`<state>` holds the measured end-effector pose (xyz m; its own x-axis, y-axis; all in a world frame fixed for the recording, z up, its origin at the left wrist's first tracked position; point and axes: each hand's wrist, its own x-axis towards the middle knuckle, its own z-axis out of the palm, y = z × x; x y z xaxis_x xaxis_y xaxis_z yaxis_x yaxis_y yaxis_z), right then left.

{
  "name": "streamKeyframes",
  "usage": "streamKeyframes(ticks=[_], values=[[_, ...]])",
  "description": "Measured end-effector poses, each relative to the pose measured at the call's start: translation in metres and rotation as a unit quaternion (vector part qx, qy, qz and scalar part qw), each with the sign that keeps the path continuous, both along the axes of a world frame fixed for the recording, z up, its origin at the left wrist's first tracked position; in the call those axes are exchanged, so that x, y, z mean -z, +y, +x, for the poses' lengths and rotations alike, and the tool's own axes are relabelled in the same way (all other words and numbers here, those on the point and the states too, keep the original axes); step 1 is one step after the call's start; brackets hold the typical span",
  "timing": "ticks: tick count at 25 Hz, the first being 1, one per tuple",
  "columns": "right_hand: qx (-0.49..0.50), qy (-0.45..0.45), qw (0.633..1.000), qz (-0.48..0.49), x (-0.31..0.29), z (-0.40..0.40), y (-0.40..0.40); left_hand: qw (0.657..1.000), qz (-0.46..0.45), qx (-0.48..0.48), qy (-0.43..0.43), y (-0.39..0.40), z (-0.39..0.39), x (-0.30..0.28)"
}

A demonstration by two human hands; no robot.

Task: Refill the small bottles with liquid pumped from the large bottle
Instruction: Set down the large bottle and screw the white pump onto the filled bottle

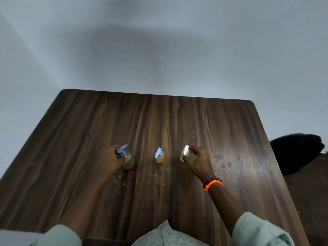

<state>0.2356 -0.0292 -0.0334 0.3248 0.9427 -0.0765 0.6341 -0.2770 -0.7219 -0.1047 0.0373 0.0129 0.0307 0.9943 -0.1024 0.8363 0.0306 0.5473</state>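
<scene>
Three pump bottles stand in a row on the dark wooden table (159, 121). The large bottle (129, 161), pale yellow-green with a blue pump head, is on the left; my left hand (111, 159) grips it around the neck. A small bottle (159, 157) with orange liquid and a blue pump stands alone in the middle. On the right, a second small bottle (183, 155) with a white pump is held by my right hand (197, 159), with the thumb in front and the fingers curled behind it.
Pale crumbs and specks lie scattered on the table in front of the bottles. A dark bag or chair (298, 151) sits beyond the table's right edge. Grey walls rise behind the far edge.
</scene>
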Motion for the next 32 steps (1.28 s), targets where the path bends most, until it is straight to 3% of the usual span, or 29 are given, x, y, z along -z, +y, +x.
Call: streamKeyframes(ticks=[3, 6, 16, 32], values=[[-0.003, -0.006, 1.0, -0.001, 0.001, 0.0, -0.001, 0.99, -0.042, 0.132, 0.009, 0.013, 0.005, -0.016], [-0.004, -0.011, 1.0, -0.006, 0.0, 0.0, -0.001, 0.981, -0.064, 0.181, 0.01, 0.025, 0.007, -0.021], [-0.001, -0.007, 0.999, -0.037, -0.001, 0.001, 0.003, 0.976, -0.043, 0.208, 0.043, 0.035, 0.01, -0.022], [-0.013, 0.04, 0.997, -0.059, -0.004, -0.016, 0.01, 0.983, -0.021, 0.181, 0.001, 0.025, 0.012, -0.024]])
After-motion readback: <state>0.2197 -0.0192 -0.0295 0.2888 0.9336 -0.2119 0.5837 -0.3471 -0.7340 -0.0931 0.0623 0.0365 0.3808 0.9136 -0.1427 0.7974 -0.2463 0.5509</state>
